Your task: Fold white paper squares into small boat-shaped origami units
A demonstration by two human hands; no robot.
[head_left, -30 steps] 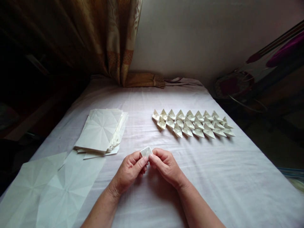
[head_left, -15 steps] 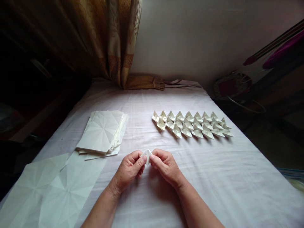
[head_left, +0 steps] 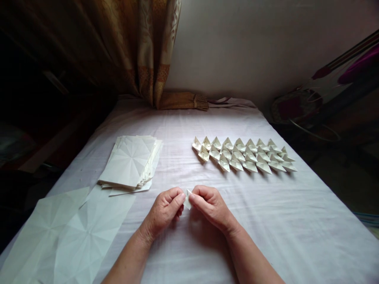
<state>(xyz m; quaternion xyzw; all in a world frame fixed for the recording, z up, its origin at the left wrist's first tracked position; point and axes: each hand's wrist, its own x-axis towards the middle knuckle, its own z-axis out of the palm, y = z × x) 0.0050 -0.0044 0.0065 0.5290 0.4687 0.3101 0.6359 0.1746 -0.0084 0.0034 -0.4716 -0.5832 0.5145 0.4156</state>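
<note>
Finished folds (head_left: pixel 244 156), far right: two rows; sheet stack (head_left: pixel 130 161), left: flat; paper piece (head_left: pixel 187 198): pinched between left hand (head_left: pixel 164 211) and right hand (head_left: pixel 210 205).

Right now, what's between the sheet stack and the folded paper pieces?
Nothing: head view shows only bare white cloth between sheet stack and folded paper pieces.

One small folded piece (head_left: pixel 187 198), one paper stack (head_left: pixel 130 161), two loose sheets (head_left: pixel 85 236), roughly twenty folded boats (head_left: pixel 242 156).

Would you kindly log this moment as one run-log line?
left hand, right hand: pinching folded paper | left: sheet stack | right: rows of folded pieces
</note>
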